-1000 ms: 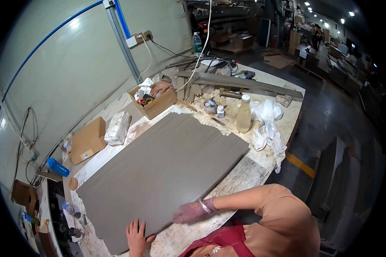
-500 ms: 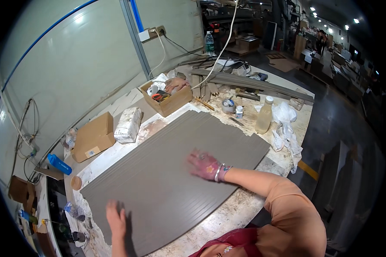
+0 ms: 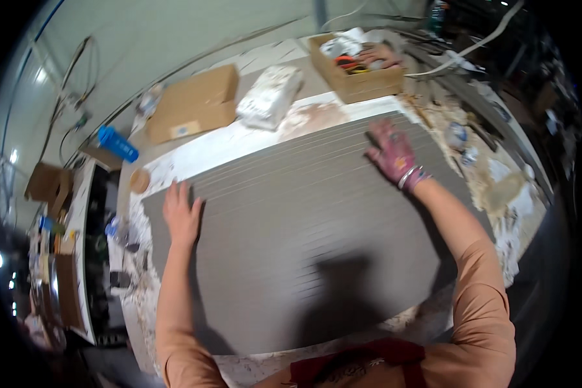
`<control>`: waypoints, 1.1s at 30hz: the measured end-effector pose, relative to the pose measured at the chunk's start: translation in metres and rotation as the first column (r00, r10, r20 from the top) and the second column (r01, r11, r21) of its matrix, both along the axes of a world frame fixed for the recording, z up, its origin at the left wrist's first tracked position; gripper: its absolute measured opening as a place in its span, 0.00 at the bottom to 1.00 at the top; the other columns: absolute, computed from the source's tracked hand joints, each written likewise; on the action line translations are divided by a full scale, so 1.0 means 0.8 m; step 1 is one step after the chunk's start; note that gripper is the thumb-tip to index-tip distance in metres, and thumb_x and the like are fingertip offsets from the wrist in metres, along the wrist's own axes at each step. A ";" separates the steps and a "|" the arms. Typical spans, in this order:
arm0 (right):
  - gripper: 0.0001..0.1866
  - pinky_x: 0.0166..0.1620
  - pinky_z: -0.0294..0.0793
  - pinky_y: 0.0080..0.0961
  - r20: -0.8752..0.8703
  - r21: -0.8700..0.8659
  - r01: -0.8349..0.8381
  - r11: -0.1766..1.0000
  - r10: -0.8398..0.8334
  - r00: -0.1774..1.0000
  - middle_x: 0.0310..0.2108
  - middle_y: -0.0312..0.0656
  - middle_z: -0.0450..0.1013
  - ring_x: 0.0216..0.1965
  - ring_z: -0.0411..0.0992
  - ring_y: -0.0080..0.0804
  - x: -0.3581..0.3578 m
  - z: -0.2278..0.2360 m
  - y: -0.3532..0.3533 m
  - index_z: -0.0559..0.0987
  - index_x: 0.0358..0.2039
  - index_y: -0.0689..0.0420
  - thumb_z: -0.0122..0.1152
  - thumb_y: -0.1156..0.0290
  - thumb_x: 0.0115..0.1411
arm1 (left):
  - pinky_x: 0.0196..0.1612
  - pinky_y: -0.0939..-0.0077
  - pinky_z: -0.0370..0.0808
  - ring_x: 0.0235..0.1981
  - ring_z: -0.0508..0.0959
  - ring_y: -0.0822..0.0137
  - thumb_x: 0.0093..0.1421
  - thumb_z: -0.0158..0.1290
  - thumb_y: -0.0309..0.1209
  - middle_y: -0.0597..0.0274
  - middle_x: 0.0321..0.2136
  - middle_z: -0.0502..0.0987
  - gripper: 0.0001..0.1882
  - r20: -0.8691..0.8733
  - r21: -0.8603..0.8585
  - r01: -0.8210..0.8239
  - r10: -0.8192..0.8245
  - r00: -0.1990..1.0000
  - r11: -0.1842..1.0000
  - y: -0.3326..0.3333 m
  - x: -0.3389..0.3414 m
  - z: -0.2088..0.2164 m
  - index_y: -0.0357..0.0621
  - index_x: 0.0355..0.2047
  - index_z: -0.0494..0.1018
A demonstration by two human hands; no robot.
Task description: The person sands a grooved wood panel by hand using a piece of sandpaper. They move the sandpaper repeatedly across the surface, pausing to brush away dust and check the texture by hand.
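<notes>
Grey-brown flat strips lie side by side, forming a broad sheet across the worktable. My bare left hand rests near the sheet's far left corner, fingers stretched out. On the far right part of the strips lies my right hand, in a pink flowered glove with a silver bracelet at the wrist; its fingers are spread. Neither hand grips anything. Thin line gaps show between strips along the far edge and around the middle. My head's shadow falls on the near part.
Beyond the sheet stand a flat cardboard box, a white wrapped block and a box of tools and gloves. A blue bottle and a round tan lid are at left. At right lie a yellowish liquid bottle and a tape roll.
My view has turned left and down. Both hands have moved toward the sheet's far edge, the right one from the middle to the far right part.
</notes>
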State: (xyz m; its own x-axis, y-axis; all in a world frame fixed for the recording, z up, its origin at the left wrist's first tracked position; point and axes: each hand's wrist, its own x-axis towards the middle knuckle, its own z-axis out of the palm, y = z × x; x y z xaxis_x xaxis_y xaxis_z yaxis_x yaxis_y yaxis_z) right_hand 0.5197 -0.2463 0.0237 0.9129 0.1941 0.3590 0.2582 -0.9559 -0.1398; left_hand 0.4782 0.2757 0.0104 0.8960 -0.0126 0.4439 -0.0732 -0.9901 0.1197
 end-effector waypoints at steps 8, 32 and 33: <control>0.33 0.63 0.48 0.48 -0.140 -0.201 0.095 0.975 -0.124 0.982 0.63 0.47 0.58 0.66 0.53 0.44 0.095 -0.044 0.034 0.62 0.62 0.47 0.43 0.42 0.62 | 0.60 0.48 0.55 0.57 0.65 0.57 0.63 0.42 0.53 0.56 0.52 0.69 0.27 -0.273 0.012 -0.071 0.072 0.959 0.997 0.004 0.080 -0.022 0.49 0.54 0.67; 0.26 0.65 0.47 0.55 -0.146 0.030 -0.651 0.759 0.647 0.748 0.64 0.45 0.57 0.65 0.53 0.47 -0.359 -0.038 0.077 0.62 0.58 0.47 0.49 0.56 0.60 | 0.56 0.58 0.60 0.56 0.66 0.55 0.67 0.36 0.50 0.57 0.54 0.68 0.28 -0.276 0.062 -0.091 0.105 0.955 0.994 0.048 0.116 -0.060 0.43 0.57 0.64; 0.24 0.64 0.49 0.53 -0.068 0.009 -0.622 0.783 0.621 0.781 0.62 0.45 0.60 0.63 0.58 0.46 -0.360 -0.042 0.082 0.64 0.57 0.46 0.49 0.57 0.61 | 0.56 0.58 0.60 0.56 0.66 0.55 0.67 0.36 0.50 0.57 0.54 0.68 0.27 -0.264 0.051 -0.065 0.076 0.961 0.997 0.044 0.119 -0.066 0.44 0.57 0.64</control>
